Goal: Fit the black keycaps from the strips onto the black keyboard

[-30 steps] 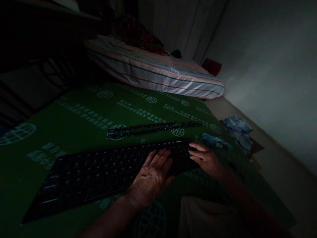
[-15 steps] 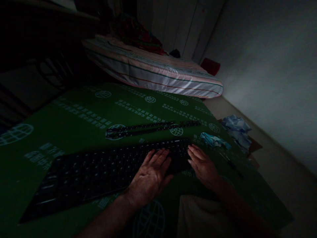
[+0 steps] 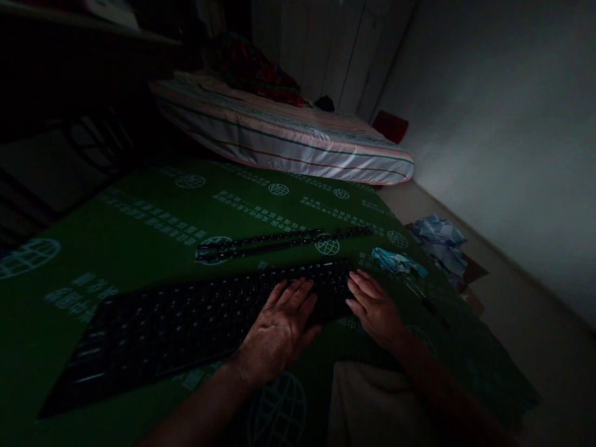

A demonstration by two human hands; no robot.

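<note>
A black keyboard (image 3: pixel 162 329) lies aslant across the green board, its near left corner toward me. My left hand (image 3: pixel 284 323) rests palm down over its right part, fingers stretched out on the keys. At the keyboard's right end is my right hand (image 3: pixel 375 307), fingers extended and slightly apart, with the tips touching or very near the edge. Neither hand visibly grips anything. Beyond the keyboard, small black keys (image 3: pixel 274 241) lie in long rows. The dim light hides details under my fingers.
The green printed board (image 3: pixel 153 248) carries a crumpled blue-and-white wrapper or cloth (image 3: pixel 398 262) and a thin tool like a screwdriver (image 3: pixel 426 301) at right. A bed (image 3: pixel 288 146) stands behind. Crumpled material (image 3: pixel 437 239) and cardboard lie on the floor beside a pale wall (image 3: pixel 503 112).
The view has shifted slightly, moving the scene a little left in the picture. Both hands stay at the right part of the keyboard with almost the same pose.
</note>
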